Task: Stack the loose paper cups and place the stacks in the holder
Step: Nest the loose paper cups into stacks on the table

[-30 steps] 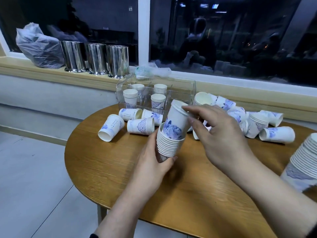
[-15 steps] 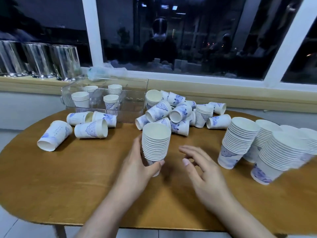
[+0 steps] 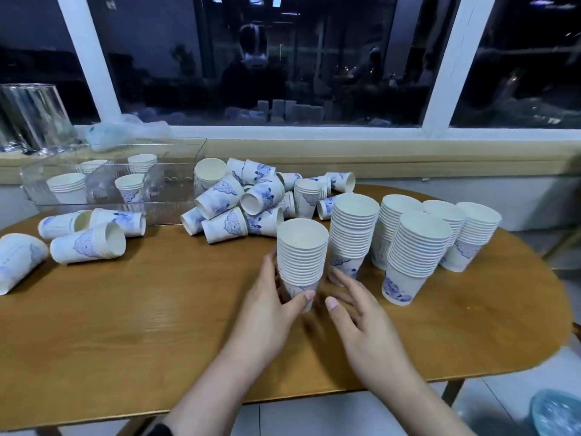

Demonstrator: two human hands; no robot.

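Note:
A stack of white paper cups with blue print (image 3: pixel 301 256) stands upright on the round wooden table (image 3: pixel 157 325). My left hand (image 3: pixel 270 309) grips its base, thumb in front and fingers behind. My right hand (image 3: pixel 361 319) hovers just right of it with fingers spread, holding nothing. Several taller stacks (image 3: pixel 418 253) stand close to the right. A heap of loose cups (image 3: pixel 248 199) lies behind. The clear plastic holder (image 3: pixel 176 212) at the back left contains three short stacks (image 3: pixel 67 187).
Three cups or short stacks lie on their sides at the left (image 3: pixel 88 243). Metal canisters (image 3: pixel 31 118) and a plastic bag (image 3: pixel 125 133) sit on the window sill. The table's edge runs near my forearms. A teal object (image 3: pixel 556 413) lies on the floor.
My right hand pushed a cup onto the stack and let go. My left hand has carried the stack right, beside the taller stacks. The view has swung right.

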